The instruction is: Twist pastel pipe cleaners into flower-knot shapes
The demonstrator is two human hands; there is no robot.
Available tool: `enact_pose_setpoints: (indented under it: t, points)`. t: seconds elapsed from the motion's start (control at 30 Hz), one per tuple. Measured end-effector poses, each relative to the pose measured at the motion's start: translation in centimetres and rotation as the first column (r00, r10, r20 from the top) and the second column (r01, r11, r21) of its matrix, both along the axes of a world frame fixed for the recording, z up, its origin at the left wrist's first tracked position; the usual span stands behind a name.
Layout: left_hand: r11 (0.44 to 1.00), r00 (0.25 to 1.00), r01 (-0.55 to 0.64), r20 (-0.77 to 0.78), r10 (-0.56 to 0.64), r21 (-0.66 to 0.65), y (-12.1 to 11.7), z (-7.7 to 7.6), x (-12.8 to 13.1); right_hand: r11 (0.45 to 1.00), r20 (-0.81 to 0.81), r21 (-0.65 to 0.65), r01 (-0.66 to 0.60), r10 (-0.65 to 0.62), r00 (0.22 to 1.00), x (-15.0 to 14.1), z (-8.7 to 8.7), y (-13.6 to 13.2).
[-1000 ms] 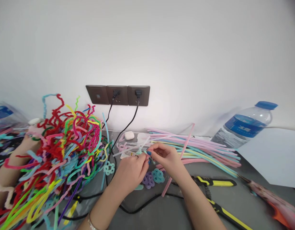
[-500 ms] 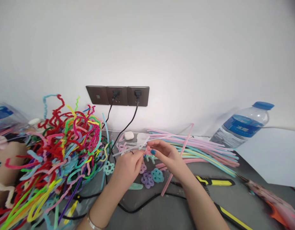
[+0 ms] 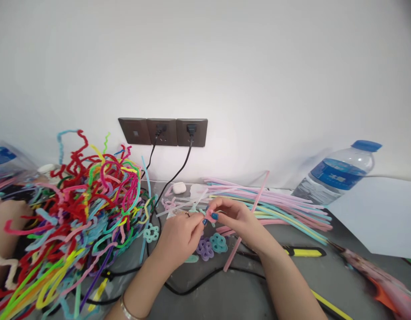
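Between the fingertips of both hands is a small looped piece of pink pipe cleaner (image 3: 210, 215). My left hand (image 3: 180, 235) pinches its left side; my right hand (image 3: 235, 220) grips it from the right with thumb and fingers. Part of the piece is hidden by the fingers. Below the hands, flower shapes of coiled pipe cleaner lie on the table: a purple flower (image 3: 204, 249) and a teal flower (image 3: 218, 243). A mint flower (image 3: 151, 232) rests to the left of my left hand. A straight pink pipe cleaner (image 3: 232, 254) slants behind my right wrist.
A big tangle of coloured pipe cleaners (image 3: 92, 209) fills the left, with another person's arm (image 3: 7, 226) beside it. Straight pipe cleaners (image 3: 292, 213) lie behind my right hand. Yellow-black pliers (image 3: 305, 252), a water bottle (image 3: 340, 171), a white case (image 3: 179, 188) and black cables (image 3: 188, 292) are around.
Both hands have shifted slightly right and down with the pink piece, and the fingers have turned a little around it. My right forearm now covers more of the pliers.
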State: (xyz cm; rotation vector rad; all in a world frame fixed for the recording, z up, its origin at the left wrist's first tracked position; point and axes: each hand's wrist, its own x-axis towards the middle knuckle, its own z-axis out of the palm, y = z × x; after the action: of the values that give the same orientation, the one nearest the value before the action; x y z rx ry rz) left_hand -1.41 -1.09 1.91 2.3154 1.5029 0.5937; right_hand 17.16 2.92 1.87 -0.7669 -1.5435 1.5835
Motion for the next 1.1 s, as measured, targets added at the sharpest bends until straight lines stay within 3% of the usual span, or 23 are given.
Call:
enact_pose_setpoints:
  t: [0.1,0.2,0.4,0.47,0.63,0.8,0.9,1.03,1.1]
  points:
    - [0.993,0.995,0.037,0.097,-0.026,-0.11,-0.1,0.3,0.2,1.0,0.063,-0.022,-0.011,0.012,0.998,0.1,-0.1,0.0]
    - [0.957,0.957,0.111,0.288,-0.03,-0.269,-0.1,0.5,0.1,1.0,0.086,0.016,-0.001,0.0,0.996,0.0,0.1,-0.1]
    - [0.785,0.749,0.328,0.651,0.122,-0.525,0.1,0.8,0.0,0.993,-0.048,0.115,-0.005,0.01,0.999,-0.5,0.7,-0.6]
    - [0.734,0.684,0.39,0.709,0.174,-0.556,0.1,0.8,0.1,0.996,-0.083,0.087,-0.007,0.014,0.996,-0.6,0.7,-0.7]
    - [0.679,0.527,0.489,0.806,0.27,-0.547,0.3,0.5,0.5,0.998,-0.124,0.059,0.008,-0.001,0.992,-0.9,0.4,-0.8]
    - [0.541,0.399,0.635,0.834,0.38,-0.551,0.4,-0.2,0.2,0.998,-0.102,0.063,0.025,-0.019,0.995,-1.4,-0.2,-0.6]
    - [0.579,0.43,0.581,0.82,0.378,-0.572,0.4,-0.3,0.6,0.995,-0.057,0.023,0.094,-0.093,0.994,-1.5,-0.7,-0.3]
    - [0.725,0.522,0.414,0.796,0.306,-0.55,0.4,-0.6,1.6,0.974,-0.112,-0.085,0.211,-0.22,0.969,-1.2,-1.3,0.2]
    - [0.778,0.524,0.332,0.79,0.318,-0.533,0.6,-0.9,1.9,0.974,-0.139,-0.093,0.206,-0.217,0.966,-1.1,-1.2,0.2]
